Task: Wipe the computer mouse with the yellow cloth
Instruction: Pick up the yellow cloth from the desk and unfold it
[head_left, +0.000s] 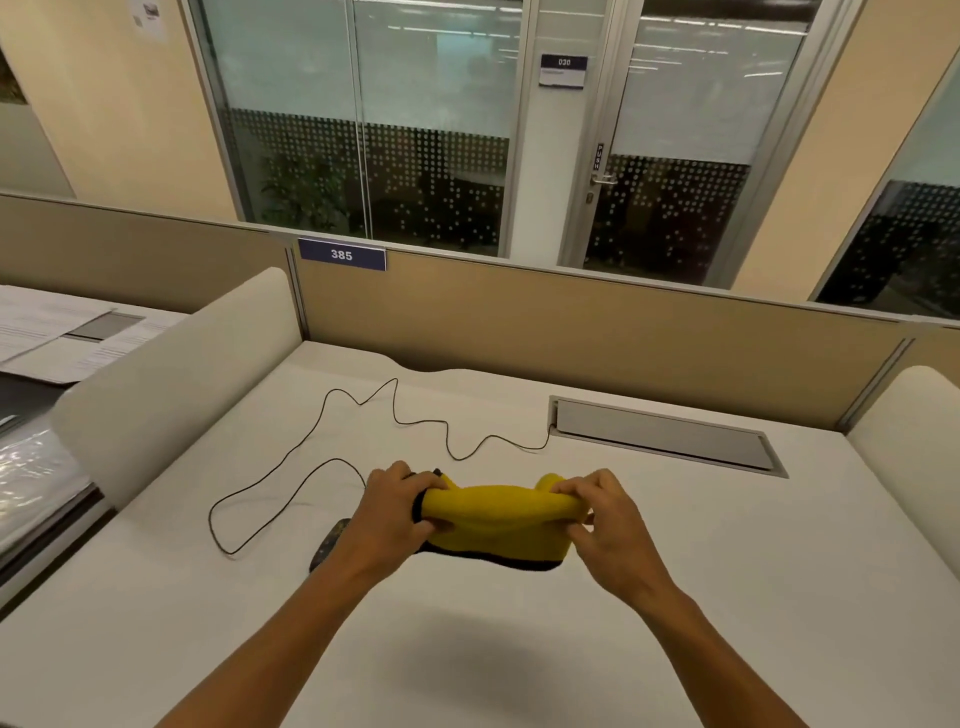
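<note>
A yellow cloth (493, 519) with a dark edge is stretched between both hands above the white desk (727, 597). My left hand (395, 514) grips its left end and my right hand (602, 514) grips its right end. A dark computer mouse (328, 543) lies on the desk just left of and partly under my left wrist, mostly hidden. Its thin black cable (395, 410) loops across the desk toward the back.
A grey cable hatch (665, 434) is set into the desk at the back right. Beige partition walls (571, 332) and rounded white side dividers (171, 374) enclose the desk. Papers (62, 332) lie on the neighbouring desk at left.
</note>
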